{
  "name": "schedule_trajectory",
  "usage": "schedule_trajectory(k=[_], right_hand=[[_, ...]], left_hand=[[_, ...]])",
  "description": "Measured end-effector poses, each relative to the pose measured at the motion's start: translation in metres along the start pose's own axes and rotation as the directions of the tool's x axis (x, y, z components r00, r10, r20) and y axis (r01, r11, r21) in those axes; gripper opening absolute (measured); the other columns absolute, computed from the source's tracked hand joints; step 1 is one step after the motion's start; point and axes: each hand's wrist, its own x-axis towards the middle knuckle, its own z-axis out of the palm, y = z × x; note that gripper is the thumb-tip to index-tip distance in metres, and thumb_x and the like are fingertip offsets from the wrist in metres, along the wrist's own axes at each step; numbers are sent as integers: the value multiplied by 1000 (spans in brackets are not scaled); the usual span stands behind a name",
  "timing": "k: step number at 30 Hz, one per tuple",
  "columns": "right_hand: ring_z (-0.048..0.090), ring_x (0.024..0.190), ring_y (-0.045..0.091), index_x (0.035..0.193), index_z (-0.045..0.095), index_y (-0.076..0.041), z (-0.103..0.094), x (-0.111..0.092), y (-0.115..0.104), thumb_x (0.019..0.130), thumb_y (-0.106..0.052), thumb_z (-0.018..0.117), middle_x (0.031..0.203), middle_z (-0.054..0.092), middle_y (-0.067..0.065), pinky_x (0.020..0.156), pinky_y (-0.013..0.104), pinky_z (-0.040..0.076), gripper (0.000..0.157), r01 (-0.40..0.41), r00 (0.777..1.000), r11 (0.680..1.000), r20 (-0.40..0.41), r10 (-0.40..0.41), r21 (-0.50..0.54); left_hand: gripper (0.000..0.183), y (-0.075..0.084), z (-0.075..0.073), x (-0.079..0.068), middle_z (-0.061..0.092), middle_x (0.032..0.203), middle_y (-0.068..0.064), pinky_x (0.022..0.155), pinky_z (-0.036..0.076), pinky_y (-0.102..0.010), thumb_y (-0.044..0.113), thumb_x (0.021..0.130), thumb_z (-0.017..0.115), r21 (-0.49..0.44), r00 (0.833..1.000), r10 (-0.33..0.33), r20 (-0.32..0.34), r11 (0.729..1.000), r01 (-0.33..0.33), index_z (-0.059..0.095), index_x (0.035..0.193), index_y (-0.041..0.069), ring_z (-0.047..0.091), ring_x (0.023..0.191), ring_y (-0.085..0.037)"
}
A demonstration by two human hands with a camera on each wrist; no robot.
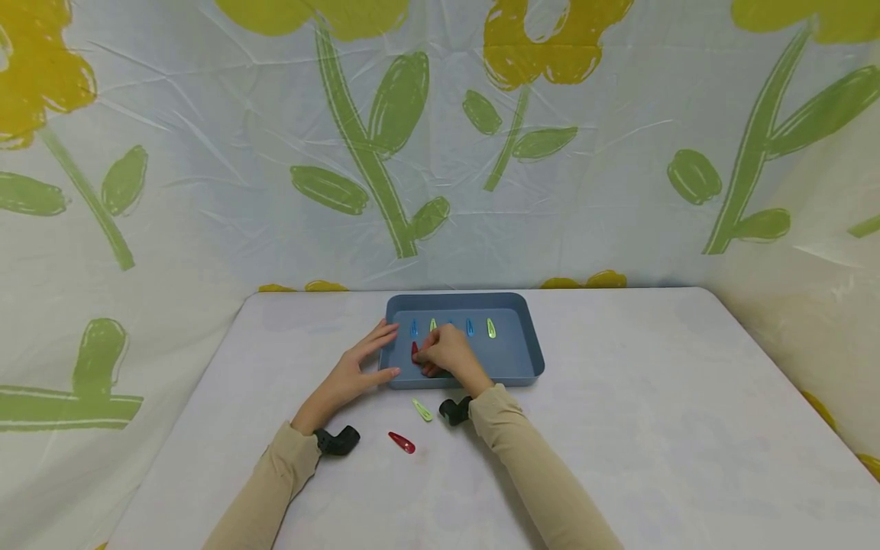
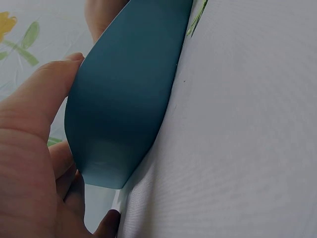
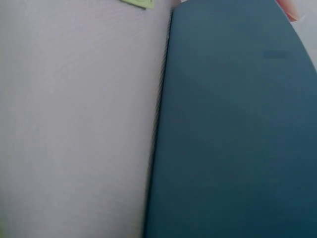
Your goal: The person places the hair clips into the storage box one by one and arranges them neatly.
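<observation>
1. Head view. A slender, glossy red clip (image 1: 415, 347) is in the left part of a blue-grey tray (image 1: 510, 354). The right hand (image 1: 447, 351) has a narrow grip, its fingertips pinching the clip's near end. The left hand (image 1: 356, 373) has a wide grip, thumb and fingers spread against the tray's left side. Beyond the red clip runs a row: a blue clip (image 1: 414, 328), a lime-green one, a partly hidden blue one, then another blue and another lime-green. On the worktop (image 1: 619, 428), nearer the person, lie a loose lime-green clip (image 1: 422, 410) and a loose red clip (image 1: 402, 442), both tapered to a point at one end and rounded at the other.
2. Left wrist view. The thumb touches the rim of the tray's smooth, rounded corner; part of a lime-green clip shows at the top edge.
3. Right wrist view. The tray's wall fills the right side; the right hand's grip cannot be told here.
</observation>
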Motion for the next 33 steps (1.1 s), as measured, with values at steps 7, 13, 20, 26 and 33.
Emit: schedule_trajectory(k=[7,13,20,26,33], right_hand=[[64,47,15,75,65,0,-1,1,-1,84,-4,78,58,66,9,49,30,56,16,4,1000,1000,-3,-4,-3],[64,47,14,75,66,1,0,1,-1,84,-3,78,58,66,9,49,30,57,16,1,1000,1000,-3,-1,3],[65,48,14,75,67,1,1,0,1,82,-3,79,60,67,9,50,29,57,15,3,1000,1000,0,-3,12],[66,49,15,76,67,1,0,-2,0,82,-2,78,60,67,10,50,30,57,14,5,1000,1000,7,-5,19],[65,49,15,78,68,3,-4,-1,3,84,0,76,64,68,12,52,31,58,10,2,1000,994,31,-6,109]], left_hand=[[68,2,-1,0,29,161,-11,118,15,-54,11,88,77,-9,1000,1,5,1000,0,46,148,2,11,151,-14],[68,1,-1,0,28,161,-12,117,14,-58,14,89,77,-12,1000,15,11,1000,-15,46,148,2,10,152,-15],[67,2,-1,-1,30,160,-14,117,15,-57,13,89,77,3,1000,17,6,1000,-17,46,147,1,10,152,-19],[67,3,-1,-2,30,160,-13,117,14,-58,14,89,76,2,1000,17,7,1000,-17,46,147,1,10,152,-19],[67,3,-1,0,29,161,-12,117,14,-57,13,89,76,-3,1000,13,11,1000,-13,46,148,2,10,152,-16]])
